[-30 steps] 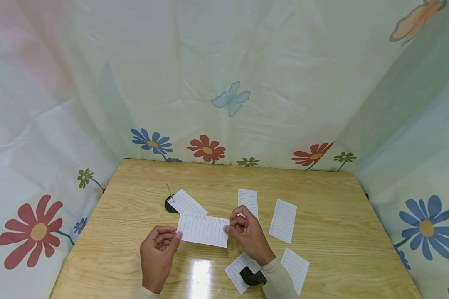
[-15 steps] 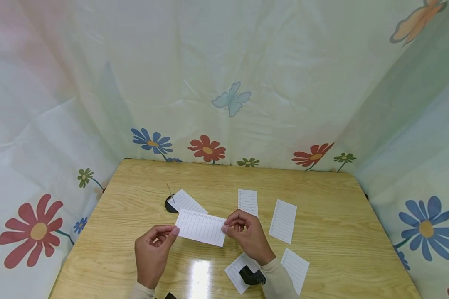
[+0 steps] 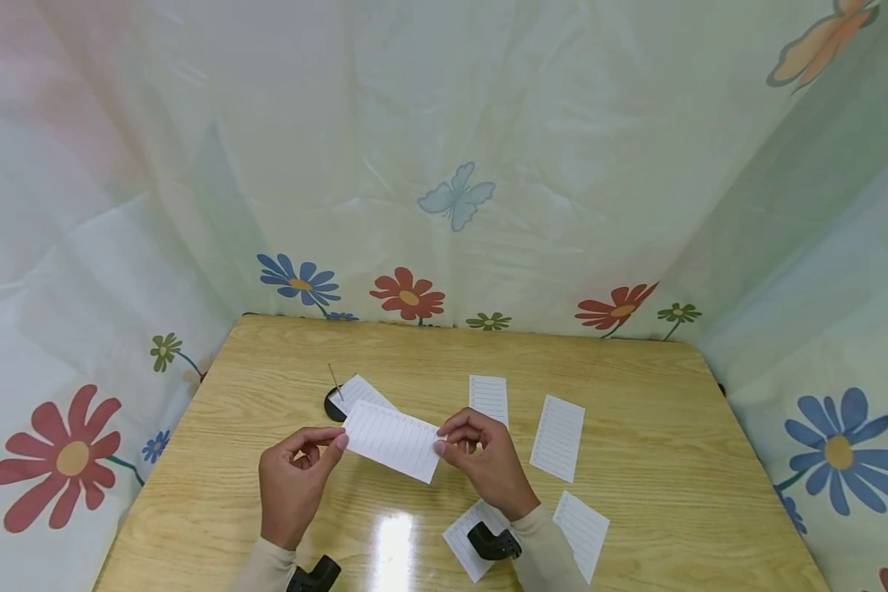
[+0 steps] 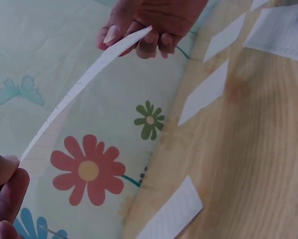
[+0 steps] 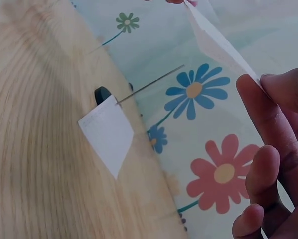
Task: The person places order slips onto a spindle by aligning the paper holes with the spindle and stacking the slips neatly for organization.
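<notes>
Between my two hands a white lined paper slip [image 3: 390,441] is held up off the table, its right end lower than its left. My left hand [image 3: 296,485] pinches the left end between thumb and fingers. At the other end, my right hand [image 3: 488,460] pinches the corner the same way. The slip bows in the left wrist view. Behind it stands a bill spike with a round black base [image 3: 333,406] and a thin upright metal pin [image 5: 151,83]. One lined slip [image 5: 109,134] is on the spike, its pin passing through near the slip's end.
More lined slips lie on the wooden table [image 3: 659,460]: one behind my right hand [image 3: 488,396], one slip to the right [image 3: 558,437], another slip nearer me [image 3: 581,533] and a slip partly under my right wrist [image 3: 468,538]. A flowered curtain [image 3: 562,164] surrounds the table.
Both hands have shifted slightly left and up with the slip, the left hand more so. The slip has tilted further, its left end rising. The slips on the table stay put.
</notes>
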A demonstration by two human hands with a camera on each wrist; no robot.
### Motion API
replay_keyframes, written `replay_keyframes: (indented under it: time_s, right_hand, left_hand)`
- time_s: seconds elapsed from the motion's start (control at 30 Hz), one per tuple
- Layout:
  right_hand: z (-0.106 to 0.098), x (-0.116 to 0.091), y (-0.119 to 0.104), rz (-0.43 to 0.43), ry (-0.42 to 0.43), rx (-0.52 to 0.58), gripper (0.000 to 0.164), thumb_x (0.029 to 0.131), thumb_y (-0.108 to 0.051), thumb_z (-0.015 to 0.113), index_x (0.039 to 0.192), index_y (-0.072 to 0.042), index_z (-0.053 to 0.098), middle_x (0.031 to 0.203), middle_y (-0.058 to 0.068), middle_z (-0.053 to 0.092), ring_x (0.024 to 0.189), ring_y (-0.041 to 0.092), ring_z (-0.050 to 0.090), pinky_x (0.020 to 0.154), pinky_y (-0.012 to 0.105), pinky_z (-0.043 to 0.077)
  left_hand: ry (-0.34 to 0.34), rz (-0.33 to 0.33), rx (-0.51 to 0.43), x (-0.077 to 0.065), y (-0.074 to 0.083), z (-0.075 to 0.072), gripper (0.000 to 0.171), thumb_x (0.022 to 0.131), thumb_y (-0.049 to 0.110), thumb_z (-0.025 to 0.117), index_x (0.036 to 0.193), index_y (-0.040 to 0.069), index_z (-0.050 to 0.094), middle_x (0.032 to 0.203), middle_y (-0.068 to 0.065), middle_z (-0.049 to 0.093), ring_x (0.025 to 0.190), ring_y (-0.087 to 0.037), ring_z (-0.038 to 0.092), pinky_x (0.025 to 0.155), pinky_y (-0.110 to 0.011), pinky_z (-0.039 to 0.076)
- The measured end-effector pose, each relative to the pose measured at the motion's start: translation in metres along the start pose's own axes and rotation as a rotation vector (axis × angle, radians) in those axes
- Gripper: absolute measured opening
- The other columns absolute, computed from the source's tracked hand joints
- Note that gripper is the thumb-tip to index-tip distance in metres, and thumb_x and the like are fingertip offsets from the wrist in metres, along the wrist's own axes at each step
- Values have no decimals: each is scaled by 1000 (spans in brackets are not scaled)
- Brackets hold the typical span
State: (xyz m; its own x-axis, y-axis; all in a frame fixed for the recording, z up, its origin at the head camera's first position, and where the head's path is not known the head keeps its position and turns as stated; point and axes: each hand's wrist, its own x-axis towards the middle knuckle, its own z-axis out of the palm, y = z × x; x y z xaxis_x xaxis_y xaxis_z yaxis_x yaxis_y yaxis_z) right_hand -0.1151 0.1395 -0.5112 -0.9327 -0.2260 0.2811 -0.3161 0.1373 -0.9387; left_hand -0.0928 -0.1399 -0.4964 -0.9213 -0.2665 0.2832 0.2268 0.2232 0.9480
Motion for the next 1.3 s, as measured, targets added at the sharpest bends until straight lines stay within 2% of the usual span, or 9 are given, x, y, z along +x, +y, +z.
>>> replay_keyframes:
  time_s: [0.23, 0.4, 0.6, 0.97, 1.3]
  right_hand:
    - [3, 5, -1, -2, -18, 60, 9, 97, -11, 78, 104, -13, 74, 86, 5, 67, 73, 11, 54, 71, 27, 47]
    - [5, 8, -1, 4, -11, 32, 8, 95, -13, 80, 101, -16, 76, 87, 1, 64, 75, 12, 54, 73, 27, 47]
    - [7, 14, -3, 5, -21, -1, 7, 94, -16, 82, 99, -18, 77, 87, 4, 67, 76, 14, 52, 73, 30, 45]
    - [14, 28, -3, 43, -65, -37, 8, 94, -21, 84, 96, -19, 77, 91, 4, 70, 79, 14, 54, 75, 28, 44]
    - [20, 43, -14, 63, -42, -49, 6, 96, -22, 82, 96, -19, 77, 90, 6, 70, 78, 15, 55, 73, 28, 45]
  left_hand:
    - [-36, -13, 25, 12, -1, -4, 8, 88, 12, 88, 92, 18, 84, 68, 2, 62, 58, -9, 44, 47, -24, 32]
    - [-59, 4, 57, 19, -1, -6, 8, 90, 10, 86, 92, 17, 84, 77, 0, 71, 59, -10, 45, 50, -24, 33]
    - [-92, 16, 41, 31, 2, -9, 6, 91, 11, 85, 94, 15, 84, 88, -4, 76, 62, -10, 44, 52, -23, 33]
    - [-103, -15, 27, 55, 4, -13, 5, 92, 14, 85, 96, 11, 84, 91, -3, 77, 68, -15, 45, 57, -24, 35]
    - [-94, -26, 82, 78, 8, -12, 10, 94, 19, 83, 97, 9, 84, 96, 0, 76, 76, -16, 49, 63, -24, 39]
